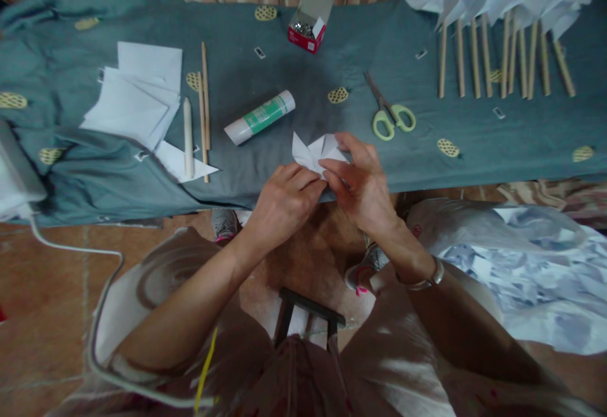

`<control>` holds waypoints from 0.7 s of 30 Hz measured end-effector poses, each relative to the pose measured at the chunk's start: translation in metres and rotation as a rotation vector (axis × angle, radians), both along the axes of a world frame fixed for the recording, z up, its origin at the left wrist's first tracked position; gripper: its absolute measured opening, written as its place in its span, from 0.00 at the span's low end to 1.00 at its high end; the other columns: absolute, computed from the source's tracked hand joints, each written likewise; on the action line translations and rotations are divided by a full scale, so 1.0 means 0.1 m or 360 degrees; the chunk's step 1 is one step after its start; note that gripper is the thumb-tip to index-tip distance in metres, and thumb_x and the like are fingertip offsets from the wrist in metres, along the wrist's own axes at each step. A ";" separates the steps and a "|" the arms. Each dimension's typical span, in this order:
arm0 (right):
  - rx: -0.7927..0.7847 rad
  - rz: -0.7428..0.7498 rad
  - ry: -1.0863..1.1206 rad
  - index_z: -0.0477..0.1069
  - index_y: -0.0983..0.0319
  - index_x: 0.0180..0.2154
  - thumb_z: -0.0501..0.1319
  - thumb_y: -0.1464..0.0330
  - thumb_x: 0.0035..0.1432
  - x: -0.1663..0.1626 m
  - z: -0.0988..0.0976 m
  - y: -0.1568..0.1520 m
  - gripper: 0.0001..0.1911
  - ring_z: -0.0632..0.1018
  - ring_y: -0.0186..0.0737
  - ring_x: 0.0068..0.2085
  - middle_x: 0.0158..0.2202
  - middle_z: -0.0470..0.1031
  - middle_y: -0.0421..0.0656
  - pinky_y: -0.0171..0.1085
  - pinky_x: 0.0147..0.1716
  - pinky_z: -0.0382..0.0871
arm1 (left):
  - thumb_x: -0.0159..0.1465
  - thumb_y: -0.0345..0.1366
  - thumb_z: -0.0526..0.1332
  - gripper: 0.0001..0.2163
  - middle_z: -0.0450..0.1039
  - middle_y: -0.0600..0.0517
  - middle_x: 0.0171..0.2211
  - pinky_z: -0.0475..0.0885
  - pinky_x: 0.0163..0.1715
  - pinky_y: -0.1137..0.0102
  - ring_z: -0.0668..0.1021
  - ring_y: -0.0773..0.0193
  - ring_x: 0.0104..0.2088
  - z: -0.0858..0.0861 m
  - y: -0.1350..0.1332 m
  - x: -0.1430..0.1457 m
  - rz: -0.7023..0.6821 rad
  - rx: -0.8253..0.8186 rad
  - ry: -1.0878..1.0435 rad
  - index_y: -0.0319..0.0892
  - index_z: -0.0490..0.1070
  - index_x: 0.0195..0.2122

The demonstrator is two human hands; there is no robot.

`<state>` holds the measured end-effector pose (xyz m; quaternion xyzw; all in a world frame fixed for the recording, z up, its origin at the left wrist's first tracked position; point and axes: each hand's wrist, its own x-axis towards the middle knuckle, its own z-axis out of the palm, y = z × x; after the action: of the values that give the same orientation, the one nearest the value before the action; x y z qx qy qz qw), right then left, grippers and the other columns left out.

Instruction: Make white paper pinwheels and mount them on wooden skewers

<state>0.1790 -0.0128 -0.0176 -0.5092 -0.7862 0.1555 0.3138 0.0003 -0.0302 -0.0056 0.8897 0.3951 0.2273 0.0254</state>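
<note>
A white paper pinwheel [310, 153], cut and partly folded, is held at the near edge of the cloth-covered table. My left hand [289, 201] grips its lower side with the fingers curled, and the fingertips are partly hidden. On its right side, my right hand [360, 183] pinches the paper between thumb and fingers. A glue stick [260, 117] with a green label lies just beyond my left hand. Farther right, scissors [391, 114] with light green handles rest with their blades partly apart.
White paper squares [137, 104], thin wooden sticks [204, 101] and a white pen-like tool [188, 139] lie left. At the back stands an open red box [303, 39] of small metal pieces. Finished pinwheels on sticks [512, 0] fill the far right. A white cable [107, 297] hangs left.
</note>
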 end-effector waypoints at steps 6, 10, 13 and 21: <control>-0.0005 0.0037 -0.0026 0.75 0.51 0.42 0.55 0.66 0.64 0.00 0.01 0.00 0.11 0.71 0.53 0.55 0.58 0.68 0.43 0.58 0.54 0.69 | 0.69 0.32 0.55 0.09 0.78 0.48 0.38 0.68 0.37 0.64 0.75 0.59 0.39 -0.01 0.00 0.00 0.0014 -0.0034 0.0010 0.39 0.75 0.41; -0.0003 0.0043 -0.0057 0.75 0.52 0.42 0.55 0.65 0.64 -0.01 -0.01 -0.01 0.10 0.69 0.56 0.57 0.59 0.67 0.44 0.59 0.54 0.68 | 0.70 0.32 0.54 0.09 0.77 0.47 0.38 0.68 0.37 0.64 0.75 0.59 0.40 -0.01 0.00 0.00 0.0011 -0.0063 0.0015 0.39 0.75 0.41; -0.0004 0.0033 -0.0071 0.74 0.51 0.43 0.54 0.66 0.65 -0.02 -0.03 -0.02 0.11 0.68 0.57 0.59 0.60 0.66 0.42 0.61 0.56 0.65 | 0.70 0.32 0.54 0.09 0.77 0.47 0.37 0.68 0.37 0.64 0.75 0.59 0.39 -0.01 0.00 -0.01 0.0019 -0.0076 0.0016 0.39 0.75 0.40; 0.0025 0.0052 -0.0306 0.72 0.55 0.46 0.52 0.70 0.63 -0.03 0.04 -0.11 0.14 0.66 0.57 0.62 0.65 0.62 0.48 0.59 0.58 0.63 | 0.70 0.33 0.54 0.10 0.77 0.47 0.36 0.66 0.36 0.64 0.74 0.59 0.38 0.01 -0.01 0.00 0.0026 -0.0044 0.0002 0.38 0.75 0.39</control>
<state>0.1756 -0.0237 -0.0139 -0.5064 -0.8221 0.1049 0.2383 0.0005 -0.0309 -0.0048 0.8862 0.4054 0.2214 0.0357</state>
